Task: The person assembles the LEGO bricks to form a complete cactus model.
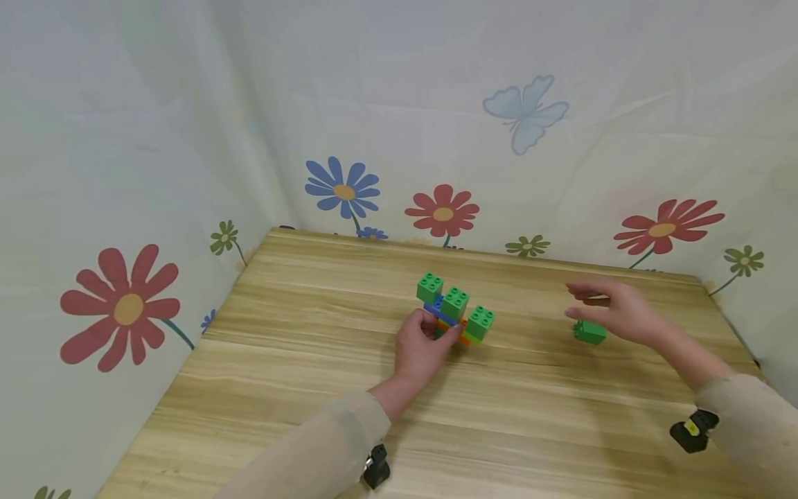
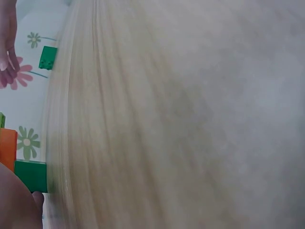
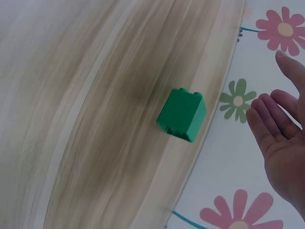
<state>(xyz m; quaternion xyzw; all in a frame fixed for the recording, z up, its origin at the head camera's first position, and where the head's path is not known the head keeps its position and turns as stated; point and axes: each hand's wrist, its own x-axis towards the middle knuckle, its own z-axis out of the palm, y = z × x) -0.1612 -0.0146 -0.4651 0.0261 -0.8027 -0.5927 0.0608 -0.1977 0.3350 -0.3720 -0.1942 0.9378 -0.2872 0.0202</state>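
Observation:
Near the table's middle, my left hand (image 1: pixel 419 348) grips a built model of toy building bricks (image 1: pixel 446 310). Three green bricks stand on top of it, over blue, orange and light green pieces. In the left wrist view a green brick (image 2: pixel 31 175) and an orange brick (image 2: pixel 7 149) of the model show beside that hand. To the right, my right hand (image 1: pixel 618 312) hovers with fingers extended and thumb apart, holding nothing. Just below it, a loose green brick (image 1: pixel 589 333) lies on the table. The right wrist view shows this brick (image 3: pixel 182 116) lying on its side, apart from the fingers.
The wooden table (image 1: pixel 299 333) reaches back to a white curtain (image 1: pixel 386 104) printed with flowers and a butterfly. Another part of the curtain (image 1: pixel 125 173) hangs along the left side. Black wrist devices (image 1: pixel 377 467) sit below both sleeves.

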